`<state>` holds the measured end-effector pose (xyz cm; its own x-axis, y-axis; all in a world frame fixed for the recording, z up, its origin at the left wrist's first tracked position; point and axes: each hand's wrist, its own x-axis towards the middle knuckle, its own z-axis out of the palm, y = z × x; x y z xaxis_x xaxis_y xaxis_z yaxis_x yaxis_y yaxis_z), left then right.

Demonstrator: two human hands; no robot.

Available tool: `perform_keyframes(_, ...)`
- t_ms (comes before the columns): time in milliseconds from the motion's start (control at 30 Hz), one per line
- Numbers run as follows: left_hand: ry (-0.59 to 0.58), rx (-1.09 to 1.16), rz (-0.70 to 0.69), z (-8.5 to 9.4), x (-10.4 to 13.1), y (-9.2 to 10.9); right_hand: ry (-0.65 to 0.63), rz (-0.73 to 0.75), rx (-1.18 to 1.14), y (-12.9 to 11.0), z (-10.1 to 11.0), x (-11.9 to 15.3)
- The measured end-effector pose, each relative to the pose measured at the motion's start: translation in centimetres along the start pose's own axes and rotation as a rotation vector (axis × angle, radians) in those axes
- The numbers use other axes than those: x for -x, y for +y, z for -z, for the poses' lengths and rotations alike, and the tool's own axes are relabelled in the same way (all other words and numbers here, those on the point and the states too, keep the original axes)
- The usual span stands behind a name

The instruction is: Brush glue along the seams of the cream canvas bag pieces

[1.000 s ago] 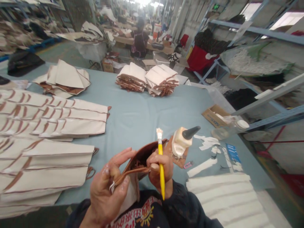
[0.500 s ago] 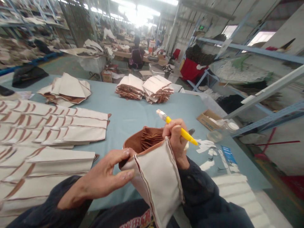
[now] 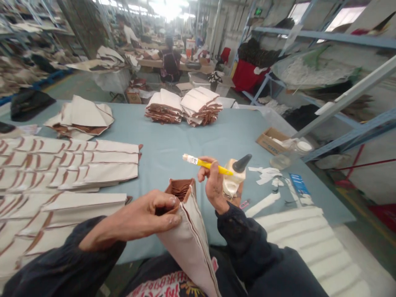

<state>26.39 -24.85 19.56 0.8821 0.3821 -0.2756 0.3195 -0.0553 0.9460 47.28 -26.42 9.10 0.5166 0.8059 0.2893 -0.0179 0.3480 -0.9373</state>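
Observation:
My left hand (image 3: 154,214) pinches the top edge of a cream fabric piece (image 3: 182,239) with a brown, pleated inside, held over my lap. Between the fingers of my right hand (image 3: 215,185) is a yellow-handled brush (image 3: 213,166), its pale bristle end pointing left. That hand is clear of the fabric piece. Just to its right stands a cream container (image 3: 232,179) with a dark cone-shaped spout on top. White strips (image 3: 267,175) and a small pink tool (image 3: 245,203) lie on the table farther right.
Overlapping cream pieces with brown edges (image 3: 105,165) cover the left of the blue-green table (image 3: 161,144). Two stacks (image 3: 201,105) sit at the far edge. At right are a cardboard box (image 3: 269,142), a jar (image 3: 303,149), and a blue card (image 3: 299,184). A person (image 3: 170,64) is far off.
My right hand has let go of the fabric piece and moved left and down, still with the brush. The piece has turned and narrowed, and the container has come into view.

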Motion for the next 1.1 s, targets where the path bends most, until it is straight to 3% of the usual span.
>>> perform_keyframes(133, 0.128, 0.093, 0.006, -0.4, -0.4, -1.0, 0.095, -0.018, -0.034, -1.9, 2.6, -0.6)
perform_keyframes(267, 0.176, 0.179, 0.041, -0.7, -0.3, -1.3, 0.083, -0.053, -0.092, -5.2, 4.3, 0.9)
perform_keyframes(400, 0.209, 0.198, 0.034, -1.0, -0.3, -1.2, 0.005, -0.029, -0.159, -8.3, 4.4, 2.7)
perform_keyframes(533, 0.276, 0.128, -0.014, -1.4, -0.4, -1.0, 0.042, 0.054, -0.078, -10.2, 4.1, 3.4)
perform_keyframes(633, 0.292, 0.172, -0.007, -1.6, -0.5, -0.9, 0.031, 0.078, -0.034, -10.9, 4.2, 3.8)
perform_keyframes(867, 0.263, 0.305, 0.077, -1.8, -0.8, -1.9, -0.172, 0.04, -0.038, -11.3, 5.7, 4.6)
perform_keyframes(1100, 0.232, 0.338, 0.117, -1.5, -1.3, -1.6, -0.277, 0.09, -0.058, -10.5, 5.7, 3.3)
